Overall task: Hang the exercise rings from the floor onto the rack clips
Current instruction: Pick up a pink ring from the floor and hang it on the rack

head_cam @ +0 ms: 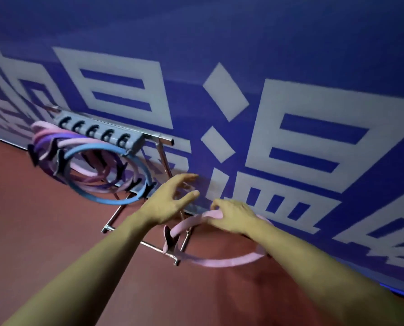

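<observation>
While the left hand (170, 201) spreads empty, the right hand (231, 216) grips the pink ring (219, 263) (top rim).

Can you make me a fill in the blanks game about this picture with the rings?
1. The right hand grips a ring whose colour is ____.
2. The frontmost ring hanging on the rack is ____.
3. The left hand holds ____.
4. The wall behind the rack is mostly ____.

Missing words: pink; blue; nothing; blue
</observation>
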`<control>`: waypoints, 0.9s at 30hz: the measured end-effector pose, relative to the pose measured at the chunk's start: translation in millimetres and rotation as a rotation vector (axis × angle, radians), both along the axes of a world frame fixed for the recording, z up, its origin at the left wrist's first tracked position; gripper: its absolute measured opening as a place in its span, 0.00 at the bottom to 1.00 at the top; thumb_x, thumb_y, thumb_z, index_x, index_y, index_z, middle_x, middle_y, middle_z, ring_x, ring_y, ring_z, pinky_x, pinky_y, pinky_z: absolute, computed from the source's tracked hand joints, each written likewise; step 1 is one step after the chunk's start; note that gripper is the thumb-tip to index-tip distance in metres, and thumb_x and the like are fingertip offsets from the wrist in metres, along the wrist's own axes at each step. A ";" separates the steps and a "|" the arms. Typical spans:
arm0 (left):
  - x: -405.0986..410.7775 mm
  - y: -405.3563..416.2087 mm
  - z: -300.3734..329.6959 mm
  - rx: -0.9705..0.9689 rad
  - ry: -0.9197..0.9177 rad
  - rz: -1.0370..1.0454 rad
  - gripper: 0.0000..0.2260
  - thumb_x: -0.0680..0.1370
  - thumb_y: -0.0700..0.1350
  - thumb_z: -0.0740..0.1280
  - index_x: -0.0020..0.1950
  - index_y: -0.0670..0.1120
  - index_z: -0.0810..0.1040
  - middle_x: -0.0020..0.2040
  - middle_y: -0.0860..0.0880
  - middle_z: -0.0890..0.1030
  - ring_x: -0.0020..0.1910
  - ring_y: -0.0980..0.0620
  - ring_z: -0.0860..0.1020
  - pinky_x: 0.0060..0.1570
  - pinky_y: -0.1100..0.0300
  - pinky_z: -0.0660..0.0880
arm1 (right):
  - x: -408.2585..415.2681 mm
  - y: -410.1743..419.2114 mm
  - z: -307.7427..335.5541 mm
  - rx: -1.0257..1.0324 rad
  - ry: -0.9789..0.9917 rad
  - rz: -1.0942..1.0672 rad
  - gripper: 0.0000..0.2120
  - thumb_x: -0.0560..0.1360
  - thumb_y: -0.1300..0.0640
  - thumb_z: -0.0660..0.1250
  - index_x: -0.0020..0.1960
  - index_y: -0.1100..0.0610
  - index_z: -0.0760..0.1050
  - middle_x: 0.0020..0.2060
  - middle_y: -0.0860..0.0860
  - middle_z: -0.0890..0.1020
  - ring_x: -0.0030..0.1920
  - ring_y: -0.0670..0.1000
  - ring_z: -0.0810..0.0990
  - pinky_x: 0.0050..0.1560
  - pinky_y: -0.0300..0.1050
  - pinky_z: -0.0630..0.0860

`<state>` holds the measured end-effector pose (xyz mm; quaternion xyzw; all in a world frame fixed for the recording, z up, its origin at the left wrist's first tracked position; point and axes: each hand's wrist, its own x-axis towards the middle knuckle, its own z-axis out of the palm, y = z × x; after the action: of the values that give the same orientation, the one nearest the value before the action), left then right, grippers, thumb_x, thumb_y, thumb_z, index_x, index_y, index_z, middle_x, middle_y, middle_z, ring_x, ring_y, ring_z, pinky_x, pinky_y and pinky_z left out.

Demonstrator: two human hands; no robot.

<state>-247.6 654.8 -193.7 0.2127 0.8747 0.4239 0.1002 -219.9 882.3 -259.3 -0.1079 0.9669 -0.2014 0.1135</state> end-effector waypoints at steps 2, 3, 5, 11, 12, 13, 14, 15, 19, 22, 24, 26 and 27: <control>10.1 -22.7 26.3 -0.009 0.024 0.043 0.25 0.76 0.64 0.67 0.71 0.56 0.74 0.65 0.60 0.78 0.61 0.64 0.78 0.63 0.56 0.76 | -0.5 -18.9 43.4 0.023 0.053 0.029 0.27 0.72 0.24 0.59 0.47 0.47 0.76 0.48 0.51 0.84 0.51 0.58 0.81 0.44 0.48 0.69; 14.7 -34.5 36.0 -0.012 0.028 0.062 0.26 0.76 0.65 0.66 0.71 0.57 0.74 0.65 0.60 0.78 0.62 0.64 0.77 0.64 0.57 0.76 | -0.5 -30.0 62.5 0.024 0.076 0.035 0.28 0.72 0.24 0.58 0.45 0.48 0.76 0.46 0.51 0.84 0.49 0.58 0.80 0.43 0.48 0.70; 20.8 -58.3 48.8 -0.018 0.047 0.097 0.26 0.76 0.66 0.65 0.71 0.58 0.74 0.65 0.60 0.78 0.62 0.65 0.78 0.64 0.57 0.75 | -2.1 -53.7 94.0 0.017 0.108 0.044 0.27 0.74 0.26 0.58 0.45 0.50 0.77 0.43 0.50 0.82 0.48 0.57 0.79 0.43 0.48 0.72; 31.6 -118.8 76.8 -0.013 0.044 0.126 0.13 0.82 0.62 0.61 0.60 0.58 0.78 0.56 0.59 0.83 0.55 0.64 0.81 0.61 0.57 0.77 | 0.4 -133.8 162.0 -0.022 0.169 0.007 0.24 0.76 0.28 0.57 0.39 0.47 0.73 0.38 0.48 0.80 0.44 0.54 0.80 0.42 0.49 0.75; 32.7 -129.9 82.3 -0.062 0.079 0.139 0.17 0.81 0.66 0.57 0.56 0.58 0.79 0.52 0.58 0.84 0.52 0.61 0.82 0.59 0.54 0.77 | 1.6 -147.7 170.2 -0.032 0.177 -0.009 0.24 0.76 0.28 0.57 0.39 0.47 0.73 0.38 0.48 0.80 0.44 0.54 0.80 0.43 0.50 0.76; 31.7 -141.5 85.0 -0.093 0.103 0.168 0.22 0.80 0.68 0.52 0.52 0.57 0.79 0.48 0.56 0.84 0.48 0.57 0.82 0.56 0.51 0.78 | 2.6 -161.2 177.3 -0.036 0.186 -0.023 0.25 0.76 0.28 0.57 0.40 0.48 0.74 0.38 0.47 0.79 0.44 0.54 0.80 0.44 0.50 0.77; 30.3 -153.6 88.3 -0.100 0.102 0.194 0.24 0.80 0.69 0.49 0.48 0.56 0.79 0.44 0.54 0.84 0.46 0.53 0.82 0.53 0.50 0.78 | 3.1 -174.4 182.8 -0.039 0.197 -0.032 0.26 0.75 0.28 0.57 0.41 0.49 0.76 0.38 0.47 0.79 0.44 0.53 0.80 0.45 0.50 0.77; 28.7 -166.2 92.6 -0.096 0.103 0.212 0.26 0.81 0.69 0.48 0.44 0.56 0.78 0.41 0.52 0.83 0.44 0.50 0.82 0.51 0.49 0.78 | 3.6 -188.2 187.9 -0.040 0.208 -0.037 0.26 0.75 0.27 0.58 0.42 0.50 0.77 0.39 0.48 0.79 0.44 0.53 0.80 0.45 0.50 0.77; 17.0 -208.9 109.5 -0.236 0.186 0.245 0.21 0.86 0.55 0.50 0.55 0.44 0.78 0.46 0.41 0.82 0.47 0.38 0.79 0.45 0.47 0.74 | 1.1 -240.2 204.0 -0.062 0.234 -0.040 0.24 0.76 0.29 0.59 0.40 0.49 0.77 0.36 0.46 0.78 0.42 0.51 0.79 0.41 0.49 0.74; 13.3 -232.4 121.5 -0.299 0.250 0.348 0.19 0.86 0.54 0.51 0.47 0.45 0.75 0.44 0.43 0.81 0.46 0.41 0.80 0.45 0.52 0.73 | 1.3 -269.2 210.8 -0.138 0.224 -0.065 0.22 0.77 0.31 0.58 0.38 0.47 0.77 0.35 0.46 0.78 0.39 0.49 0.77 0.38 0.48 0.73; 7.8 -248.8 120.1 -0.331 0.281 0.351 0.19 0.86 0.52 0.52 0.44 0.44 0.75 0.40 0.44 0.80 0.45 0.40 0.81 0.44 0.50 0.76 | 1.0 -278.3 209.3 -0.190 0.222 -0.103 0.24 0.79 0.33 0.56 0.40 0.49 0.78 0.36 0.48 0.80 0.38 0.50 0.78 0.40 0.54 0.76; -0.4 -267.2 115.8 -0.364 0.300 0.320 0.18 0.85 0.49 0.53 0.48 0.41 0.77 0.41 0.42 0.81 0.42 0.38 0.80 0.38 0.48 0.73 | -0.9 -279.1 202.2 -0.235 0.208 -0.162 0.25 0.81 0.34 0.55 0.44 0.52 0.80 0.36 0.51 0.82 0.39 0.53 0.81 0.44 0.57 0.79; -4.9 -276.9 114.3 -0.404 0.321 0.319 0.16 0.85 0.48 0.53 0.49 0.42 0.76 0.44 0.41 0.82 0.42 0.39 0.79 0.38 0.48 0.72 | -2.5 -277.1 196.8 -0.256 0.200 -0.191 0.25 0.81 0.35 0.55 0.46 0.52 0.81 0.37 0.52 0.82 0.40 0.55 0.81 0.45 0.58 0.79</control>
<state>-252.6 377.9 -79.4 0.1126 0.9683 0.2127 -0.0670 -222.3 605.3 -62.5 -0.0485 0.9457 -0.3210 -0.0174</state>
